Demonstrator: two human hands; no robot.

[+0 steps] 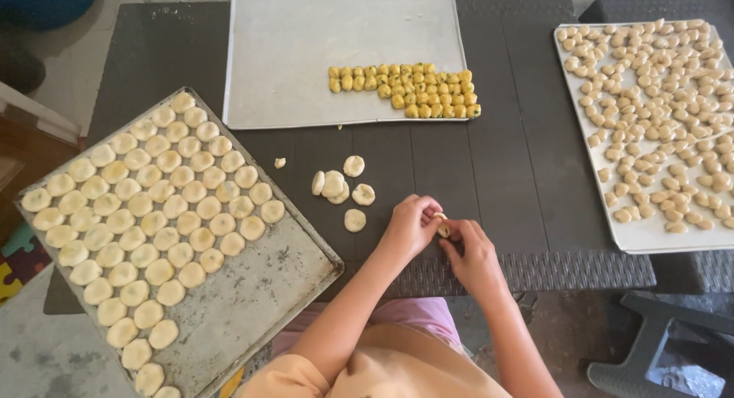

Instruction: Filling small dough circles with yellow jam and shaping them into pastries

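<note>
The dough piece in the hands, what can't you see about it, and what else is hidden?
Head view only:
- Dough piece: mostly covered by the fingers of the left hand and right hand; shape unclear.
- Left tray: bottom edge cuts it off.
- Right tray: right edge cuts it off.
- Yellow pieces: topping too small to tell.

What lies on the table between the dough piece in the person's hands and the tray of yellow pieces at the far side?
Nothing visible. The dough piece, pinched between left hand and right hand, faces bare dark table up to the tray. Loose dough discs lie off left.
</note>
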